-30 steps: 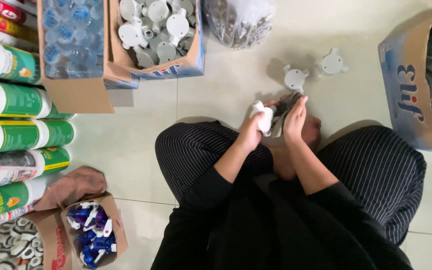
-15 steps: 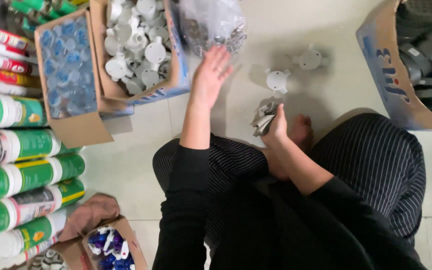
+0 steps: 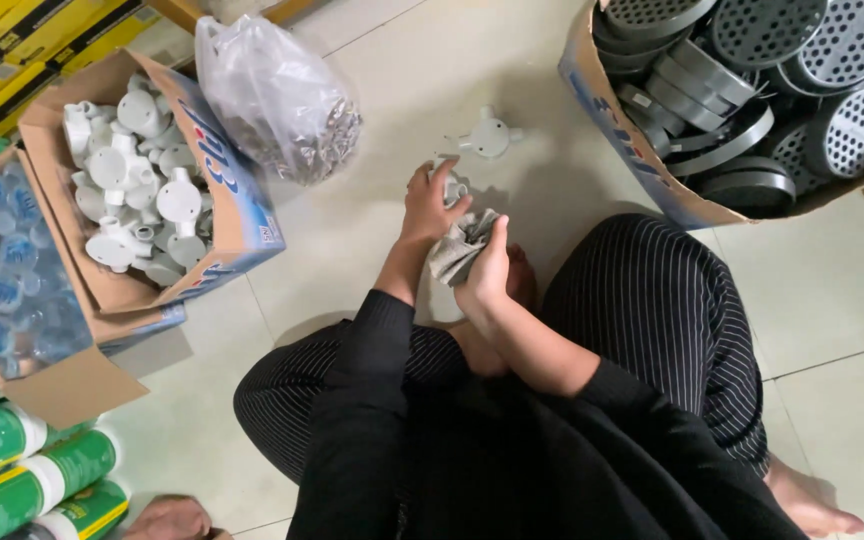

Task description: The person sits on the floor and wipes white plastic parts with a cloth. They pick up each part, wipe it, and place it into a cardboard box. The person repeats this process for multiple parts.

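Hands meet over the tiled floor (image 3: 372, 250), the left hand (image 3: 430, 205) closed around a white plastic fitting (image 3: 449, 180) so it stays put while the right hand (image 3: 487, 270) grips a grey cloth (image 3: 457, 250) pressed against it, just beside another fitting (image 3: 490, 137).

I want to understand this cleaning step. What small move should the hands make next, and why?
Probably bring the grey cloth in the right hand onto the white fitting that the left hand grips. The two hands are already close together, and the cloth lies just beside the fitting, so wiping it seems the natural next step.
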